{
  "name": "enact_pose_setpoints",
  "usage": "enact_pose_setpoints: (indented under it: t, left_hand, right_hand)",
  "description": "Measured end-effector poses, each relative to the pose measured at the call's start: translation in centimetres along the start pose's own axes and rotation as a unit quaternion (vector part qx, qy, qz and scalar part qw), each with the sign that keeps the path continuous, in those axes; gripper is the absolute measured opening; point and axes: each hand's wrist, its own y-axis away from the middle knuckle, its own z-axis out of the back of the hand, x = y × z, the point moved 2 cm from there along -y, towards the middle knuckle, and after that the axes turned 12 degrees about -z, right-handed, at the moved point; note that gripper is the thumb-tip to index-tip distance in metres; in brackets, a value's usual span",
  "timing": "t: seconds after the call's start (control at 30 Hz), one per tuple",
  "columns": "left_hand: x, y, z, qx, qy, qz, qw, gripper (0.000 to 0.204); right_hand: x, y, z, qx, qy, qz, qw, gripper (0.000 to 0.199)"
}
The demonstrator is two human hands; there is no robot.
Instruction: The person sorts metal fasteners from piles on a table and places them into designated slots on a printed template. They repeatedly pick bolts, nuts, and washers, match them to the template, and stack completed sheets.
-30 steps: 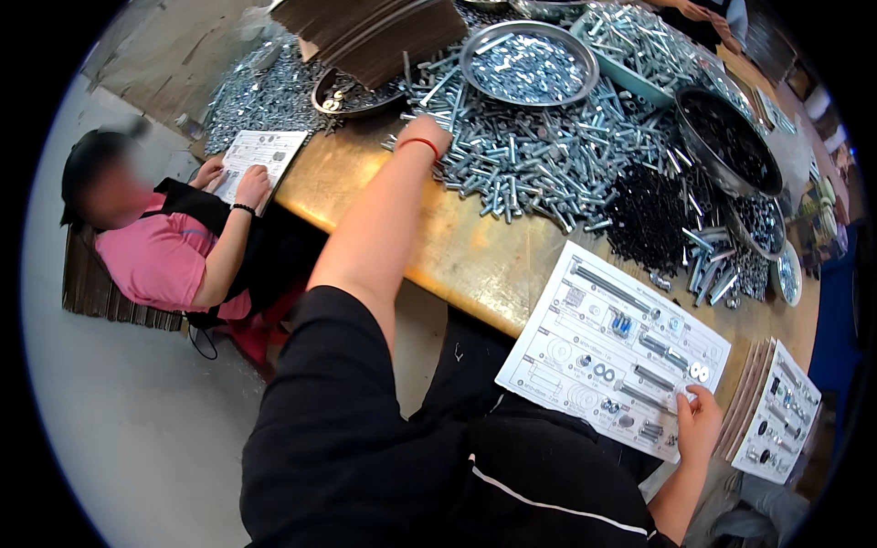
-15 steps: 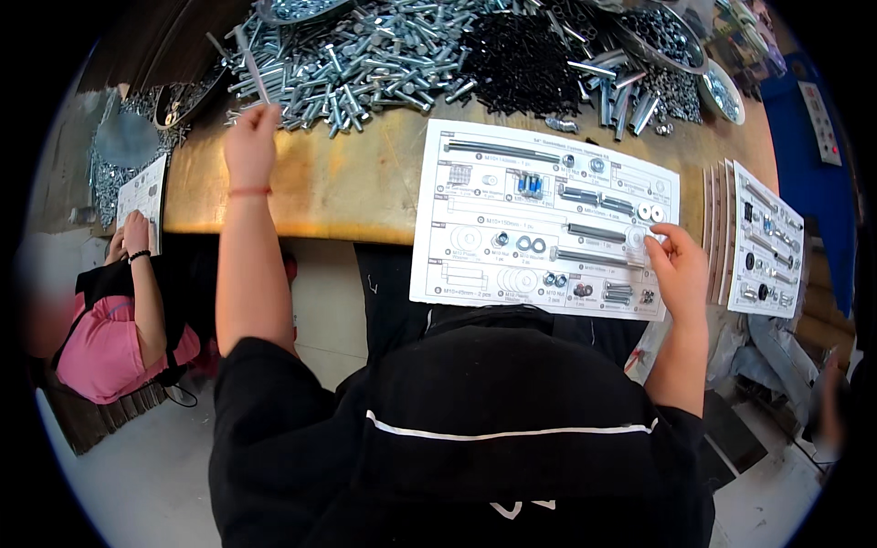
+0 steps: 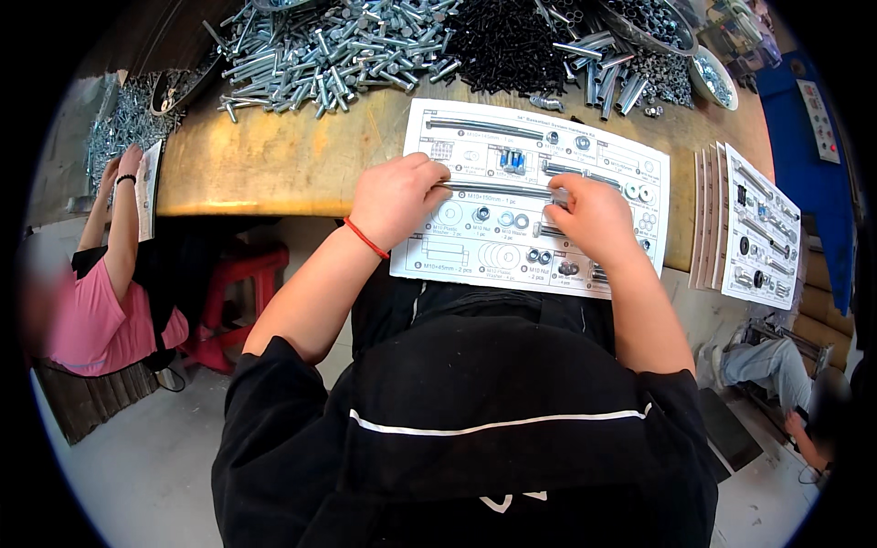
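A long silver bolt lies flat across the middle of a white parts sheet, and both hands hold it. The left hand is curled over the bolt's left end, fingers pinched on it. The right hand is curled over the bolt's right end, fingers closed around it too. So the bolt runs from one hand to the other, with its bare middle showing between them.

The sheet has small nuts and washers stuck on it and sits at the near edge of a yellow-brown table. Just to the right of it, at the table's right edge, is a stack of more sheets.

Along the far edge lie a big pile of silver bolts and a pile of black screws. A metal bowl sits near the far right corner.

At the table's left end, another person in a pink shirt holds a sheet too.
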Motion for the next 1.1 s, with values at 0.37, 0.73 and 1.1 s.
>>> enact_pose_setpoints:
  t: [0.37,0.73,1.1]
  left_hand:
    - [1.4,1.2,-1.0,-0.087,0.135,0.05,0.986,0.018]
    - [8.9,-6.0,1.9,-0.112,-0.185,-0.033,0.976,0.017]
    - [9.5,-4.7,4.2,-0.171,-0.017,0.063,0.983,0.013]
  right_hand:
    - [1.2,0.1,-0.5,-0.01,0.024,-0.022,0.999,0.016]
    - [9.9,-11.6,-0.1,-0.094,0.077,0.144,0.982,0.03]
    - [13.6,-18.3,-2.7,-0.088,0.241,0.223,0.94,0.017]
